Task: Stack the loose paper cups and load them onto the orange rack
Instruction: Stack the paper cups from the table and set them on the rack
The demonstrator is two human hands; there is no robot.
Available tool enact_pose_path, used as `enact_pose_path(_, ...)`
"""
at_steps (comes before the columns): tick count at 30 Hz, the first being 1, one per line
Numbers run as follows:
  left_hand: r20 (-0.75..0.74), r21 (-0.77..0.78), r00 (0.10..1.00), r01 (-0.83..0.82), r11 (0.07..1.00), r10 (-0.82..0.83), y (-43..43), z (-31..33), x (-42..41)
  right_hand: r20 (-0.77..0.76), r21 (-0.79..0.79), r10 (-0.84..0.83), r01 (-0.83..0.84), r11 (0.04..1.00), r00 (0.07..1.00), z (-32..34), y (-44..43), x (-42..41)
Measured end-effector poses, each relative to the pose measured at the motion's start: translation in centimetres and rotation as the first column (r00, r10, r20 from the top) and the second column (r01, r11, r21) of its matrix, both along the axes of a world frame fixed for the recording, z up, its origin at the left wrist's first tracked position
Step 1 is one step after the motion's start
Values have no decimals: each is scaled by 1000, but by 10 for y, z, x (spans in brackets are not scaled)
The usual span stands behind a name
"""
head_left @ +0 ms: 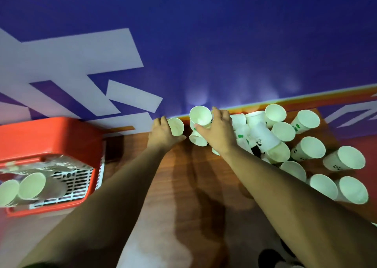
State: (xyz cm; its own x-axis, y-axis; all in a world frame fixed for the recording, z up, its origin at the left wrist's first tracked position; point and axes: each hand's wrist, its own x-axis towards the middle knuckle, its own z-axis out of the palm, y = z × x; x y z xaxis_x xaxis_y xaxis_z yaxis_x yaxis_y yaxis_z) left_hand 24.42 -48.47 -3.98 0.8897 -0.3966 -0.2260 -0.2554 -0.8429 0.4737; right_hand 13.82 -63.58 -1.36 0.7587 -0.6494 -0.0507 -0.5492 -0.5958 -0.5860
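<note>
Cups gathering, mid-stack.
Left hand (161, 132) grips one cup (175, 126); right hand (219, 132) closes around another cup (200, 117); nesting comes next.

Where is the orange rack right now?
In the head view the orange rack sits at the left edge, left of the left hand, with two stacked paper cups lying on its white grille.

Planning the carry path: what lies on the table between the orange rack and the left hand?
In the head view, only bare wooden table lies between the orange rack and the left hand.
</note>
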Motion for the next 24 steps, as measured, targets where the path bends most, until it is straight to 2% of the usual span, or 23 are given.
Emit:
enact_pose_path(5,29,56,1000,-1,998,-1,-6,-20,7,-56,-137,134,-141,981,989,-22,-3,17)
enact_pose_path(9,67,28,997,38,999,-40,-6,-28,9,-31,-235,177,-180,955,984,-32,-6,16)
enact_pose_path(13,56,-65,997,48,997,-44,3,-20,2,95,-152,169,-153,977,981,-22,-1,8)
enact_pose_path(17,-13,-250,995,-101,963,101,31,8,-14,203,-14,166,-167,986,965,7,13,-5)
enact_pose_path(20,-39,-319,987,-161,934,157,65,39,-20,230,34,145,-157,987,962,36,37,-15)
enact_pose_path(24,-51,-369,988,-153,917,144,124,80,-23,264,87,145,-173,981,954,69,81,-17)
